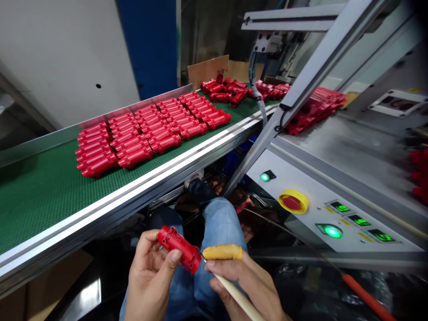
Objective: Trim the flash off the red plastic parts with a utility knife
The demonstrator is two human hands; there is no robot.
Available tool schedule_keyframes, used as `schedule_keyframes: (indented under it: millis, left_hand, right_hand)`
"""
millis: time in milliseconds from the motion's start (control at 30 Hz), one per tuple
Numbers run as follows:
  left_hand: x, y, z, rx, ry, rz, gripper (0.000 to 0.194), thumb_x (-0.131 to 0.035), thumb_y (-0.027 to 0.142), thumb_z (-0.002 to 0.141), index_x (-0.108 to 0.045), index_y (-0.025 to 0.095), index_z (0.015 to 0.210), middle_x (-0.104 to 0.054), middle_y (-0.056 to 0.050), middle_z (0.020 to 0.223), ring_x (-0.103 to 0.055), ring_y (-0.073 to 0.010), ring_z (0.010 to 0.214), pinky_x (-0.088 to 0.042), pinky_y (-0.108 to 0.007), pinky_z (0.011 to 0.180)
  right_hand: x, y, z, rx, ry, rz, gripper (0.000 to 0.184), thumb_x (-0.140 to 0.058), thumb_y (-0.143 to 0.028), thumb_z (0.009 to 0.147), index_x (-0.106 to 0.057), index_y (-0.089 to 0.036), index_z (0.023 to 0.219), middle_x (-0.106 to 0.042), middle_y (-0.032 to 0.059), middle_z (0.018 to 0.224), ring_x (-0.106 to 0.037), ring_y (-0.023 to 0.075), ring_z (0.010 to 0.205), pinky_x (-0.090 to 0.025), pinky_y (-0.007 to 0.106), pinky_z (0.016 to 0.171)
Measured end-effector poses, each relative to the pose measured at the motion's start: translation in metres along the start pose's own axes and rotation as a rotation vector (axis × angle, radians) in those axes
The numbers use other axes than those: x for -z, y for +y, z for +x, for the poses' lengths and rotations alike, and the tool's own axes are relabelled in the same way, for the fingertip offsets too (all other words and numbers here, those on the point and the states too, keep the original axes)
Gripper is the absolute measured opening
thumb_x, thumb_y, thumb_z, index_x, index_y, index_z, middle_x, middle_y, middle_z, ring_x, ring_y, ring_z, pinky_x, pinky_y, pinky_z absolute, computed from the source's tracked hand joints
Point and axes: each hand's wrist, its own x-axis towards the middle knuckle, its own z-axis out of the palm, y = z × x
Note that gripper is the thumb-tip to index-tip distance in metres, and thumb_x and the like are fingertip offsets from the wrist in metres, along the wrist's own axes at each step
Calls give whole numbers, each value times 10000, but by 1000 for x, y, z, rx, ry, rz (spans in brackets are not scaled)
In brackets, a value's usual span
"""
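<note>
L hand [150,278] is curled round a red plastic part [178,249], fingers & thumb closed on it, held just above my lap. R hand [245,285] is nearly closed, pinching a thin pale-handled tool [236,294]; handle runs off bottom edge toward lower R. Tool's fine metal tip is at part's R end, looks like touching, but too small to confirm. Yellow finger cot [222,252] on R index, just beside part.

Both hands sit low, over jeans knee [217,218], btw belt's steel near rail [133,196] and control panel [301,209]. Wrists cut off by bottom edge. Some room above hands before rail.

Green belt [40,200] runs from L edge toward upper middle. Neat rows of red parts [150,133] lie on it side by side, loose heap [227,91] farther up. More red parts [314,109] sit behind alu strut [301,84], partly hidden.

Panel has e-stop [293,201], green lamps, 3 digital readouts [357,220]; digits hard to read. Orange-handled tool [368,296] cut off at lower R. Red items [419,174] cut off at R edge, can't tell what. Area under belt dark, hard to make out.
</note>
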Motion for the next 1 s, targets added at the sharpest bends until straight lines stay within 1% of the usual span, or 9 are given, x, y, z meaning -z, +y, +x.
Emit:
schedule_keyframes:
  millis: [200,333,433,567,667,800,900,1000]
  left_hand:
    - [1,-1,0,2,1,-4,299,-846,286,829,-629,237,1028,-760,-9,851,-683,-128,705,-558,-186,661]
    - [0,-2,0,6,-5,-10,279,-835,278,843,-630,245,1029,-755,4,839,-673,-117,702,-554,-175,666]
    - [1,-3,0,3,-2,-11,269,-837,271,842,-636,247,1019,-753,10,822,-663,-110,692,-543,-162,653]
    - [3,-5,-1,-10,15,-8,284,-849,273,827,-639,235,1015,-768,-9,846,-672,-117,715,-557,-170,683]
    - [4,-7,-2,-19,20,-10,284,-850,280,825,-641,232,1011,-776,-13,847,-682,-124,718,-568,-179,690]
    - [5,-9,-2,-40,26,-14,270,-838,278,837,-638,238,1014,-788,-12,864,-705,-131,738,-583,-189,706]
    - [6,-12,-1,-44,27,-8,278,-842,276,833,-634,236,1012,-783,-13,861,-701,-132,731,-583,-192,704]
    - [7,-14,0,-26,31,10,308,-850,291,825,-626,232,1028,-765,-9,832,-672,-125,703,-569,-188,684]
  right_hand:
    - [0,-3,1,-27,-24,-5,327,-645,-23,883,-664,-166,1177,-718,83,1056,-716,157,934,-633,240,826]
    - [-3,-1,-2,-35,-5,9,317,-652,-44,887,-661,-175,1175,-720,78,1064,-712,155,942,-629,237,845]
    - [-4,1,-5,-50,-10,14,322,-651,-47,890,-651,-184,1182,-718,72,1094,-709,147,960,-617,221,862]
    - [-5,1,-10,-97,-18,17,340,-642,-32,889,-637,-204,1182,-715,48,1084,-707,137,974,-598,200,865]
    - [-8,0,-14,-126,5,18,317,-630,-43,902,-640,-208,1173,-705,45,1083,-698,137,979,-581,207,866]
    - [-11,-2,-17,-200,30,26,264,-612,-81,933,-651,-216,1157,-702,43,1084,-690,138,992,-561,216,893]
    - [-9,-2,-14,-210,14,0,238,-623,-111,939,-652,-235,1139,-712,30,1068,-705,125,976,-567,188,878]
    - [-4,0,-12,-283,-35,-21,171,-648,-184,951,-637,-254,1106,-730,9,1069,-722,111,996,-577,158,904]
